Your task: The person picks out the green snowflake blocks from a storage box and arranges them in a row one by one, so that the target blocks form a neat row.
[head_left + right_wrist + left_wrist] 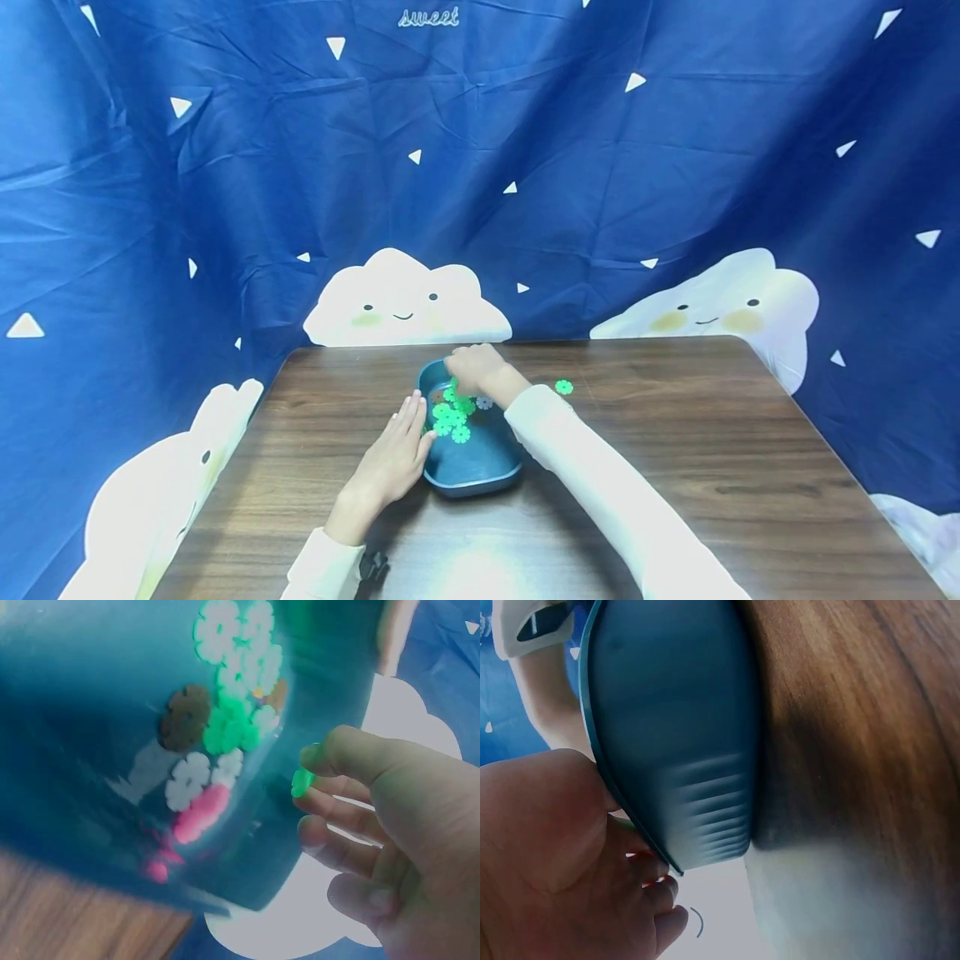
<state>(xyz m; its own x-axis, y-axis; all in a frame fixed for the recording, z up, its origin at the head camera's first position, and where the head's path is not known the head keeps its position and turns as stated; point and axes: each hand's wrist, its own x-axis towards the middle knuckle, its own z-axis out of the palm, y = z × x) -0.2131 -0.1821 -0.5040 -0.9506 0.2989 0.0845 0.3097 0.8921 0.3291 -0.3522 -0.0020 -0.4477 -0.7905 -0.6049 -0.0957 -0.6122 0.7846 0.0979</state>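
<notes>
A blue-green tray (pixel 472 467) stands on the table, holding green snowflake-shaped discs (pixel 450 412) and several brown, white and pink ones. My right hand (pixel 480 371) is over its far end. Between thumb and forefinger it pinches a green disc (pixel 301 782), seen in the right wrist view above the tray's inner wall. My left hand (pixel 393 454) rests along the left rim with its fingers straight. The left wrist view shows its palm (pixel 547 847) at the rim beside the tray's ribbed outer wall (pixel 712 802).
One green disc (pixel 564 387) lies on the wooden table (pixel 675 450) right of the tray. Behind the table hangs a blue cloth (pixel 570 208) with white clouds and triangles. A small dark object (pixel 372 567) is at the left wrist.
</notes>
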